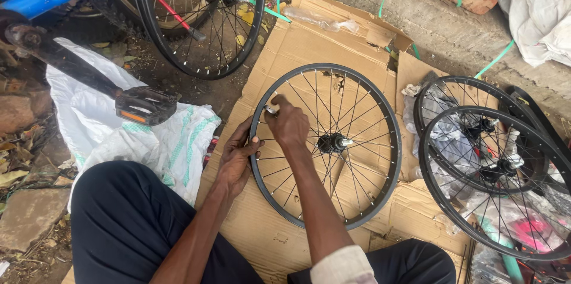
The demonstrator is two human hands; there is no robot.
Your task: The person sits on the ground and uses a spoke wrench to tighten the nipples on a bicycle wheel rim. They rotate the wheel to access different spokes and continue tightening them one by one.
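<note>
The wheel (326, 146) has all its spokes; left hand (237, 156) grips the rim at nine o'clock, right hand (288, 123) pinches a small tool (272, 109) at ten o'clock

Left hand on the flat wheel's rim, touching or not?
Touching. Head view shows the left hand with fingers wrapped over the black rim.
</note>
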